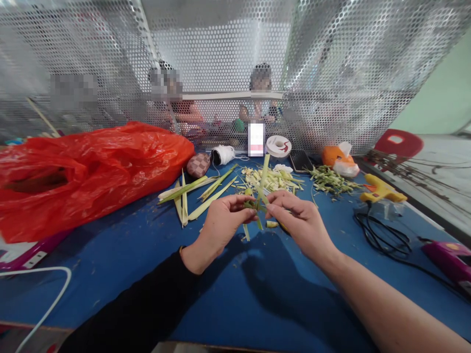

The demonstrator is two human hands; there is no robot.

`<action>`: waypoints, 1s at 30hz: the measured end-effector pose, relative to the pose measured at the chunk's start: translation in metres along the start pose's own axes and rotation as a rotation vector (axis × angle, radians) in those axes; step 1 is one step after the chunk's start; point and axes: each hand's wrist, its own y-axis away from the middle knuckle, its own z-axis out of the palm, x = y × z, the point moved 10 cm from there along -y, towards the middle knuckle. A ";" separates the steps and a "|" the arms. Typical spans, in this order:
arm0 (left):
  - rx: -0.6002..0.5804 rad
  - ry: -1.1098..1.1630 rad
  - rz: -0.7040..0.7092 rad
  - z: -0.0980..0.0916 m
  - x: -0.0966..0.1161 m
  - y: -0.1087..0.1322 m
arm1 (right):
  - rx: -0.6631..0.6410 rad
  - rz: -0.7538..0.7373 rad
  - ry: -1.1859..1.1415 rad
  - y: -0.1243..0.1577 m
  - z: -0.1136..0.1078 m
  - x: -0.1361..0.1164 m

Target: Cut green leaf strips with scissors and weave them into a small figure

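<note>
Reaching in over the bench (121, 250), the left hand (226, 223) and right hand (300, 215) angle toward each other, each grip pinched tight on the leaf (264, 174) between them. Its long axis runs up and away, the free tip leaning slightly right.

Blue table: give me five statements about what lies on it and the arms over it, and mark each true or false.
1. The left hand and right hand both hold green leaf strips. True.
2. A yellow glue gun lies to the right of the right hand. True.
3. A red plastic bag lies to the left of the left hand. True.
4. The yellow glue gun rests on the red plastic bag. False: they lie on opposite sides of the blue table.
5. Both forearms are bare. False: a black sleeve covers the left one.
</note>
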 end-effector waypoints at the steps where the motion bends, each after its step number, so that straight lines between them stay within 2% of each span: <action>1: -0.001 0.007 0.004 -0.001 0.000 0.000 | -0.023 0.014 0.005 0.000 0.002 0.001; 4: 0.006 0.028 0.005 -0.002 0.001 -0.001 | -0.071 0.053 0.006 0.001 0.007 0.006; 18: 0.076 0.010 0.016 -0.008 0.003 -0.001 | -0.053 0.069 0.041 0.004 0.006 0.007; 30: 0.089 -0.255 0.141 -0.006 0.009 0.002 | -0.007 0.138 -0.003 0.006 0.008 0.017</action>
